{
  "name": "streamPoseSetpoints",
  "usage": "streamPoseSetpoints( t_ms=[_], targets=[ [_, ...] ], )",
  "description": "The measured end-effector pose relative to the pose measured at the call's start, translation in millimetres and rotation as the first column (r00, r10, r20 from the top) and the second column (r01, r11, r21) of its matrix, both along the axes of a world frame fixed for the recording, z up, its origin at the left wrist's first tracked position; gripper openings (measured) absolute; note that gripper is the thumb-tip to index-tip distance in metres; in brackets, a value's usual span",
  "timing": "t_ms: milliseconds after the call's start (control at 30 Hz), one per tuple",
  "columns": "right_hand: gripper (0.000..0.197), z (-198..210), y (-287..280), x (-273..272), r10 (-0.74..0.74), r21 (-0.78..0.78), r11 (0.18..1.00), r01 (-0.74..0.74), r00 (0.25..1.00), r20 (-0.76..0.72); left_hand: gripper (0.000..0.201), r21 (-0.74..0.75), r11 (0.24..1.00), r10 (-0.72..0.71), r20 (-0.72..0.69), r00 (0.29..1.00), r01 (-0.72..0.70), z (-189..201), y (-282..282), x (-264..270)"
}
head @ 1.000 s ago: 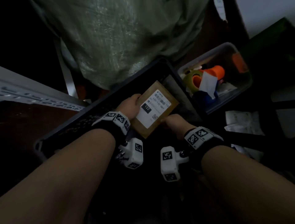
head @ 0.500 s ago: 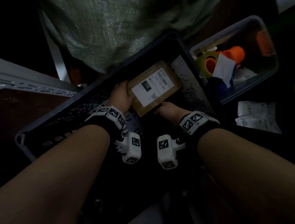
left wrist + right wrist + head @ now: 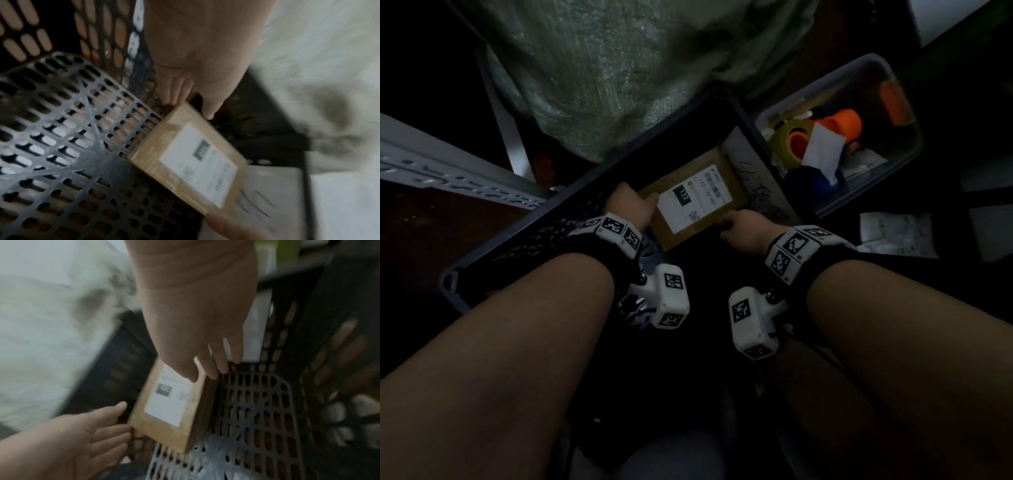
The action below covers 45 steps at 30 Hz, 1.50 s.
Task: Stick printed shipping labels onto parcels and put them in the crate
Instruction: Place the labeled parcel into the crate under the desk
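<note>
Parcel (image 3: 697, 197) now lower, against crate (image 3: 524, 236) wall.

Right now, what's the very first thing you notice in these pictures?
A brown parcel with a white shipping label sits low inside the dark slotted crate, held at opposite corners by the left hand and right hand. Right of the crate, a clear bin shows bright orange things.

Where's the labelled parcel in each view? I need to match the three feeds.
Head: parcel centre, inside the crate, between both hands.
Left wrist: parcel lower centre, on the crate floor.
Right wrist: parcel lower centre, tilted.
Shared landmark: its white label with a black block.
</note>
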State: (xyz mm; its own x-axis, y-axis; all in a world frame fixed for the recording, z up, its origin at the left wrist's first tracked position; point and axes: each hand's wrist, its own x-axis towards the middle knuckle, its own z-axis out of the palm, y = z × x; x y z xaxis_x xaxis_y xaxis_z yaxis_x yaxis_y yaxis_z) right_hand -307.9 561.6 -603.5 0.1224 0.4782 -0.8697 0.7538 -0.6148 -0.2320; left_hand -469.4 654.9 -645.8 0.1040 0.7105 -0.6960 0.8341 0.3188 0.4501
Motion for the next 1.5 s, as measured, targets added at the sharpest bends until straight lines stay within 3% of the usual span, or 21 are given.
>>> streamPoseSetpoints(
  t_ms=[133,233,400,567,700,900,1100,1300,1500],
  targets=[
    [0.034,49.6,-4.3,-4.8,0.036,0.095,0.995,-0.041,0.998,0.053,0.047,0.038,0.993,-0.115,0.003,0.993,0.115,52.3,-2.8,3.6],
    [0.032,93.3,-8.2,-8.6,0.063,0.185,0.980,-0.078,0.994,0.084,0.028,0.117,0.976,-0.190,0.058,0.980,0.183,100.3,-3.2,10.2],
    [0.030,175.0,-24.5,-20.4,0.040,0.353,0.931,-0.088,0.989,0.143,0.034,0.230,0.951,-0.239,0.126,0.963,0.206,182.7,-4.6,19.1],
    [0.028,268.1,-50.0,-36.4,0.025,0.551,0.826,-0.123,0.983,0.181,0.027,0.447,0.879,-0.284,0.217,0.934,0.164,284.7,-22.8,21.7],
    [0.028,353.5,-85.4,-39.8,-0.014,0.714,0.687,-0.133,0.980,0.197,0.037,0.616,0.779,-0.373,0.305,0.876,0.117,378.1,-47.6,32.1],
    [0.024,483.1,-178.8,12.5,-0.273,0.859,0.505,-0.087,0.928,0.255,0.013,0.723,0.691,-0.527,0.475,0.705,0.029,514.6,-133.3,88.6],
    [0.023,554.8,-324.9,76.8,-0.557,0.889,0.458,-0.013,0.775,0.298,0.014,0.795,0.587,-0.756,0.471,0.454,0.154,593.6,-254.0,166.3],
    [0.018,587.5,-470.8,116.0,-0.778,0.922,0.372,0.105,0.577,0.248,0.014,0.820,0.516,-0.855,0.475,0.208,0.248,632.8,-375.9,241.1],
    [0.024,580.8,-591.6,158.2,-0.900,0.931,0.303,0.203,0.383,0.209,0.016,0.802,0.463,-0.872,0.488,0.032,0.377,621.0,-490.1,319.3]
  ],
)
